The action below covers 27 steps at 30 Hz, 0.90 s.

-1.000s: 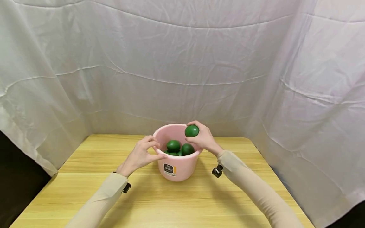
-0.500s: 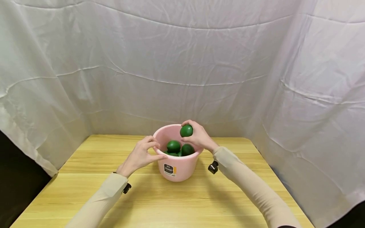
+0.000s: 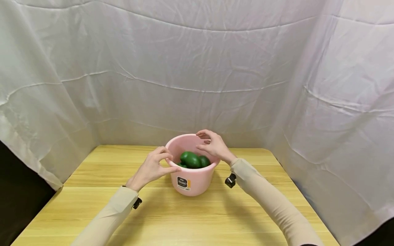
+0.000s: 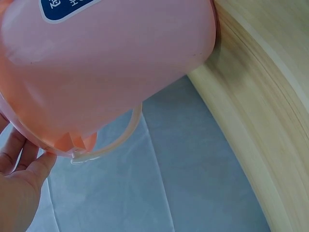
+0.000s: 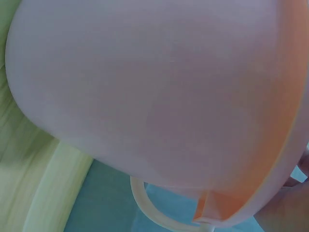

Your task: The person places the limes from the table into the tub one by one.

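Observation:
A pink bucket (image 3: 192,182) with a label on its front stands upright on the wooden table. Inside lie several glossy dark green avocados (image 3: 190,159), one of them partly over the others. My left hand (image 3: 152,167) grips the bucket's left rim, thumb at the front and fingers over the edge; the left wrist view shows those fingertips (image 4: 46,162) at the rim beside the handle mount. My right hand (image 3: 214,146) hovers over the right side of the opening, fingers bent and spread apart, holding nothing. In the right wrist view the bucket wall hides most of that hand.
A pale handle (image 4: 118,142) hangs down the bucket's far side. Bare wooden table (image 3: 191,218) surrounds the bucket. Light grey curtain cloth (image 3: 197,68) encloses the back and both sides, close behind the table's far edge.
My right hand has moved left over the bucket and let go of an avocado, which now lies on the others inside. My left hand stays at the rim.

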### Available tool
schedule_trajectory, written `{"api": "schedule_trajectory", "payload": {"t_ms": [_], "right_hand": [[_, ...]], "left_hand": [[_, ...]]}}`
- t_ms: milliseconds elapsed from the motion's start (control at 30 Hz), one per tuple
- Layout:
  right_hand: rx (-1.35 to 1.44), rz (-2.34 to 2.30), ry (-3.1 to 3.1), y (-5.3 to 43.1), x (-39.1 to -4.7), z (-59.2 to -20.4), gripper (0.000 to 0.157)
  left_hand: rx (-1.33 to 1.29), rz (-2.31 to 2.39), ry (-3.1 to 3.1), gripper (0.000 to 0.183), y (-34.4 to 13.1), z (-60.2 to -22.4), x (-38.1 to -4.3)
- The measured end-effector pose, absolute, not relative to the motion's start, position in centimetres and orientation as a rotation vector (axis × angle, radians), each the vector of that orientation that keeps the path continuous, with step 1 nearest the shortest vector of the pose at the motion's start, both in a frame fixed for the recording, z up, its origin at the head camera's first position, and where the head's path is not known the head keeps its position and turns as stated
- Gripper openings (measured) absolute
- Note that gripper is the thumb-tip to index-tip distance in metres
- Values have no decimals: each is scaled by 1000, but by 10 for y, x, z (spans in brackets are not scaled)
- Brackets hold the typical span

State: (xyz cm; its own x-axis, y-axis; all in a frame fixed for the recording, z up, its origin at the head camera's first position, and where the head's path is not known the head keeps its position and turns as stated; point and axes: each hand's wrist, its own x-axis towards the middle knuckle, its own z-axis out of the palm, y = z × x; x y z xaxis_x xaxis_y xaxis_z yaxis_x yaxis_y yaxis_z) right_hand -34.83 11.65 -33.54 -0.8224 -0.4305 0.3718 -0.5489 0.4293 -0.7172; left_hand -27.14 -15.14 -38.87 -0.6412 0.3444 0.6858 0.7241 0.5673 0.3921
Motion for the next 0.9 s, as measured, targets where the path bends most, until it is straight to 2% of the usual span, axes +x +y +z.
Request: {"api": "schedule_trajectory", "payload": {"t_ms": [433,733,900], "right_hand": [[821,1408,-2476,121,-348,-340,31],[777,1377,-2446,133,-343,-341,33],[758,1190,-2438,141,-338,-342,28]], "left_hand": [[-845,-902,-2264,39,-153,-390,-272],[-899,-883,-2231,38,-153,-389,-273],[-901,-872,-2239,45,-152,-387,-276]]}}
